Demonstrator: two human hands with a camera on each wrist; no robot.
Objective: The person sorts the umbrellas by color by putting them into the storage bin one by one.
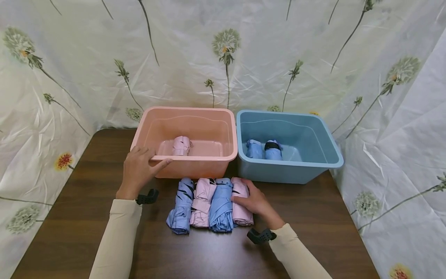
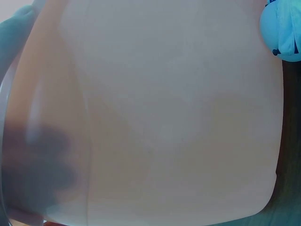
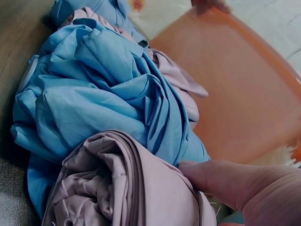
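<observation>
My left hand (image 1: 139,168) grips the front left rim of the pink bin (image 1: 195,159), fingers inside and thumb along the edge. In the left wrist view the bin wall (image 2: 178,117) fills most of the picture. My right hand (image 1: 256,199) pinches the rightmost folded pink umbrella (image 1: 241,213), thumb on its left side; the right wrist view shows the thumb (image 3: 225,181) against the pink roll (image 3: 160,188). Left of it lie a blue umbrella (image 1: 222,209), a pink one (image 1: 203,201) and another blue one (image 1: 182,205), side by side.
The blue bin (image 1: 278,164) stands right of the pink bin, with two rolled blue umbrellas (image 1: 254,149) inside. One pink rolled umbrella (image 1: 181,146) lies in the pink bin. Both bins stand at the back of the brown table (image 1: 209,259), before a floral sheet (image 1: 181,50).
</observation>
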